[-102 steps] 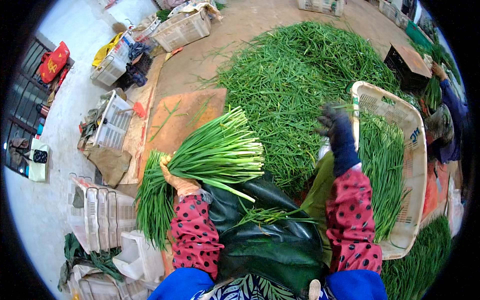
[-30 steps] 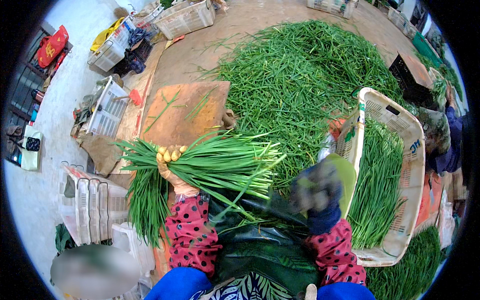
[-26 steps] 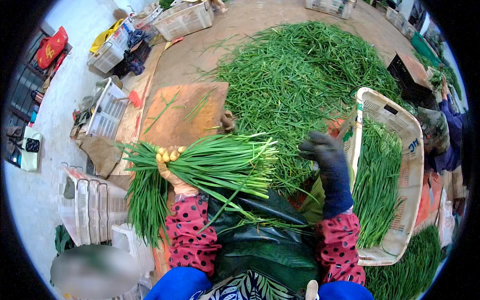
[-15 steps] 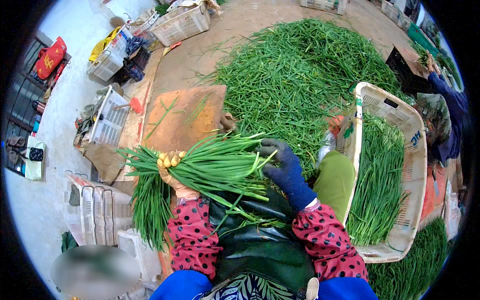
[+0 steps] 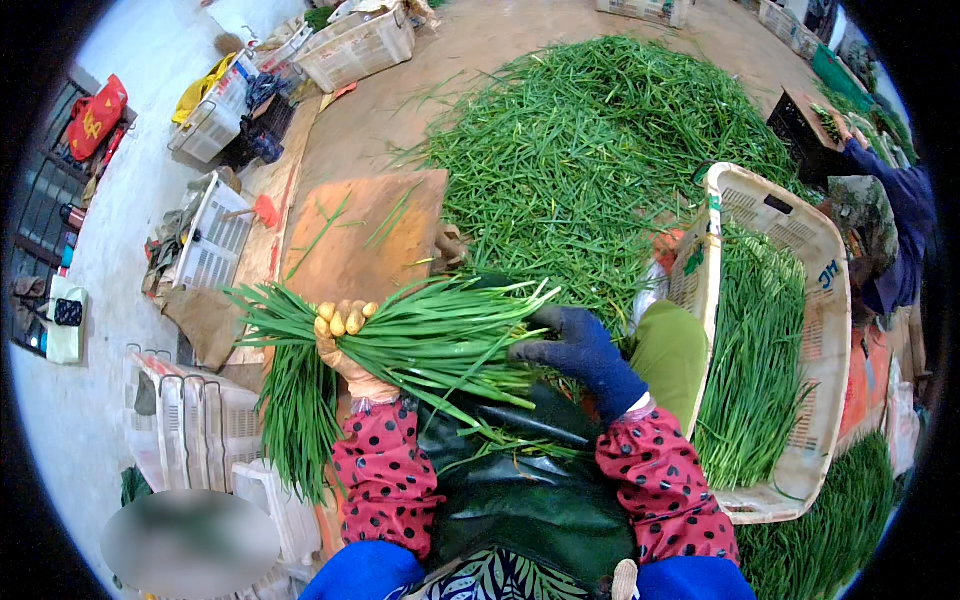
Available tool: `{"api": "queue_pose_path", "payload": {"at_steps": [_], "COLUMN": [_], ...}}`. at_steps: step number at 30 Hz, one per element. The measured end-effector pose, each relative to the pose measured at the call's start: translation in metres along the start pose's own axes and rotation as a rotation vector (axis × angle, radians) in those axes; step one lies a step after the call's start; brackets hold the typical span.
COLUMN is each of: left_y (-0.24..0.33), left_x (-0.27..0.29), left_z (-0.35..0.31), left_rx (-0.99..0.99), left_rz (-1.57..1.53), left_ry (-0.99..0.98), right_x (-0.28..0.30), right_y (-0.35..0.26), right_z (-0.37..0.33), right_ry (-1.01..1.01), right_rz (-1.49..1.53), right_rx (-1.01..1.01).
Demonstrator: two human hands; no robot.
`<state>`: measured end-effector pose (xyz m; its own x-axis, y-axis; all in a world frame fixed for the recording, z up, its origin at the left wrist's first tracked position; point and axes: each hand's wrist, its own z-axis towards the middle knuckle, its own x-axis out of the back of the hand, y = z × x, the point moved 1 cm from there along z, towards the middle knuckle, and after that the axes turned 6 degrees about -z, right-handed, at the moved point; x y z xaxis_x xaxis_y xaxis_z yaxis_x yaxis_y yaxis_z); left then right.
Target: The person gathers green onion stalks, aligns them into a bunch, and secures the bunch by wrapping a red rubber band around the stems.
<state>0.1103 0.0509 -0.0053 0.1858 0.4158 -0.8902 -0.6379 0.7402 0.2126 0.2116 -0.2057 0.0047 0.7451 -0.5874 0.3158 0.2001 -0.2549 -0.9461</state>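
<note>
My left hand (image 5: 345,340), in a tan glove, grips a thick bundle of long green chives (image 5: 420,335) held flat across my lap. My right hand (image 5: 580,350), in a dark blue glove, rests on the leafy end of that bundle, fingers curled into the stalks. Both forearms wear red sleeves with black dots. A dark green apron (image 5: 520,490) covers my lap under the bundle. More chives (image 5: 295,420) hang down below my left hand.
A big heap of loose chives (image 5: 600,170) lies on the ground ahead. A white plastic basket (image 5: 830,300) part filled with chives stands at my right. A brown board (image 5: 365,235) lies in front. White crates (image 5: 210,430) sit at left. Another person (image 5: 890,230) crouches at far right.
My right hand came back from the basket side and settled on the bundle's leafy end. The bundle has stayed in my left hand, turned more level across my lap.
</note>
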Motion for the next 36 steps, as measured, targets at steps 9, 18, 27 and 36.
{"api": "queue_pose_path", "payload": {"at_steps": [9, 18, 27, 36], "left_y": [0.011, 0.036, 0.009, 0.020], "left_x": [-0.023, -0.005, -0.001, 0.013], "left_z": [0.011, 0.011, 0.008, -0.005], "left_rx": [-0.071, -0.176, -0.213, -0.137], "left_rz": [0.119, 0.205, 0.202, 0.175], "left_ry": [0.036, 0.052, 0.359, 0.290], "right_x": [0.001, 0.028, 0.010, -0.027], "right_y": [0.027, 0.084, 0.149, -0.007], "right_z": [0.012, 0.019, 0.035, 0.014], "right_ry": [0.254, 0.586, 0.529, 0.189], "right_rz": [-0.174, -0.467, -0.499, -0.702], "right_rx": [0.161, 0.043, 0.115, 0.039]}}
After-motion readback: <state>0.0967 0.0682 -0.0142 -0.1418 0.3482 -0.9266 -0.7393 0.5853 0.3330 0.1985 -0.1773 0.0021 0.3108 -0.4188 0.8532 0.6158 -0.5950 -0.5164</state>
